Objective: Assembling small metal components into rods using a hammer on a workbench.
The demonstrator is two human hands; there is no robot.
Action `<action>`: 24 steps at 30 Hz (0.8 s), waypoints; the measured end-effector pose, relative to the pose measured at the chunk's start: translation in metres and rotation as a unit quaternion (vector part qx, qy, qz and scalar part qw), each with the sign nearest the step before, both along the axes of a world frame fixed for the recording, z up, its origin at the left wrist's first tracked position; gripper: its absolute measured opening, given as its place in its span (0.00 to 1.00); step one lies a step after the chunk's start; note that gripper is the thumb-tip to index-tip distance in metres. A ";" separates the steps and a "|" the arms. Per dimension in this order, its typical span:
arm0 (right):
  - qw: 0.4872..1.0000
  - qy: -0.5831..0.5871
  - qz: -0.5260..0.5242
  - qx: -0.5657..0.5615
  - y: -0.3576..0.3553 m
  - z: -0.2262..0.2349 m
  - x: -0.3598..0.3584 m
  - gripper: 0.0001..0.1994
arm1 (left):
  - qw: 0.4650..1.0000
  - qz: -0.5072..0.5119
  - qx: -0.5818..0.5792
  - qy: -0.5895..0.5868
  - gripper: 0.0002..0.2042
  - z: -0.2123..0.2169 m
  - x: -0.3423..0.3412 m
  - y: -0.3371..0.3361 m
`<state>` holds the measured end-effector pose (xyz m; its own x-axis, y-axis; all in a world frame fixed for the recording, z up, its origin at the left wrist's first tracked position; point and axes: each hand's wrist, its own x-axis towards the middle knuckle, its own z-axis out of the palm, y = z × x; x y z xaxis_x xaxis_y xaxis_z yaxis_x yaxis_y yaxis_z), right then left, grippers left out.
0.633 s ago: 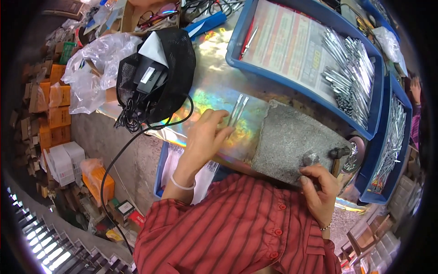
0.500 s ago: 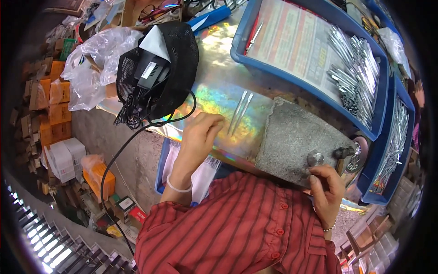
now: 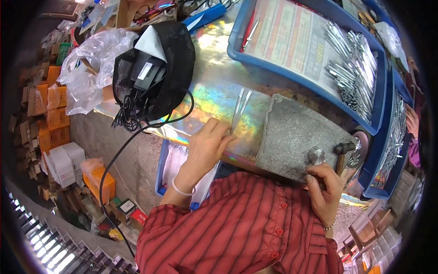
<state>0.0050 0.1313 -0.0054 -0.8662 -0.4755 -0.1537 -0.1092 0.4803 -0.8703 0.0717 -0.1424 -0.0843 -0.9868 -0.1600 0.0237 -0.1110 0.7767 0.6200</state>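
Observation:
Two slim silver metal strips [image 3: 240, 109], each with a small hole at the top end, lie on the shiny iridescent tabletop. My left hand [image 3: 207, 145] has thumb and forefinger closed about their lower ends, where the strips come together. On the right, my right hand [image 3: 326, 189] rests at the near edge of a grey stone slab [image 3: 287, 137]. Its fingers are curled, thumb against forefinger, and anything between them is hidden. Just beyond its fingertips sits a round metal piece [image 3: 315, 155]. A hammer [image 3: 344, 148] with a wooden handle lies beside that hand.
A blue tray [image 3: 292, 75] holds many silver strips; another blue tray [image 3: 382, 176] stands farther right, with another person's hand [image 3: 412, 122] beside it. At left are a black mesh bag [image 3: 178, 64] with a cable and clear plastic bags [image 3: 86, 91]. Orange boxes [image 3: 54, 116] stack beyond.
My left hand has moved right and slightly down onto the strips' lower ends, which now draw together. The right hand has barely moved. Another person's hand has come into view at the far right.

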 end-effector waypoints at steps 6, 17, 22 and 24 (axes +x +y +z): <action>0.978 0.133 -0.154 0.046 0.036 -0.008 -0.002 0.07 | 0.999 0.016 0.031 0.023 0.09 0.026 -0.010 0.002; 0.945 0.190 -0.112 0.240 0.064 -0.017 -0.002 0.24 | 0.970 -0.148 0.142 0.132 0.06 0.115 -0.138 0.050; 0.960 0.168 -0.117 0.193 0.074 -0.020 -0.006 0.23 | 0.961 -0.221 0.144 0.081 0.05 0.087 -0.228 0.072; 0.957 0.178 -0.124 0.192 0.078 -0.019 -0.007 0.23 | 0.957 -0.270 0.087 0.065 0.06 0.070 -0.261 0.075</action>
<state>-0.0018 0.2090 -0.0243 -0.9749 -0.2169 0.0495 -0.2076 0.8071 -0.5527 -0.1889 -0.0674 -0.0140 -0.9175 0.3590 0.1714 0.3639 0.5834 0.7261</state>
